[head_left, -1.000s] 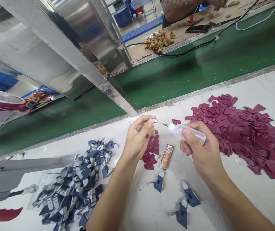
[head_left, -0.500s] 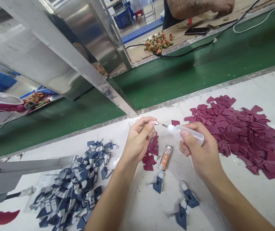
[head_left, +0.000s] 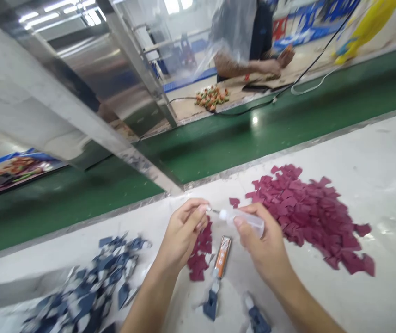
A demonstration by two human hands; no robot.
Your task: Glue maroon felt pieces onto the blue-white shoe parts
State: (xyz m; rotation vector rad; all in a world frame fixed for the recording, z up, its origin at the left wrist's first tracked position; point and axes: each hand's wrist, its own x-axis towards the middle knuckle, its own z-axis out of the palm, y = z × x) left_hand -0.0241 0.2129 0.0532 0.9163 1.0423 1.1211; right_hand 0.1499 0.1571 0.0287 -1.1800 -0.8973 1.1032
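Centrally, translucent bottle [head_left: 255, 224], contents unclear, in right hand [head_left: 266, 245]

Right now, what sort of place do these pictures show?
Probably a factory workshop: it shows in the large pile of flat maroon pieces, the heap of dark-blue and grey parts, and the long green strip beyond them, perhaps a conveyor belt.

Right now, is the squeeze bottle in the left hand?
No, the right hand holds the squeeze bottle, while the left hand pinches a small white piece.
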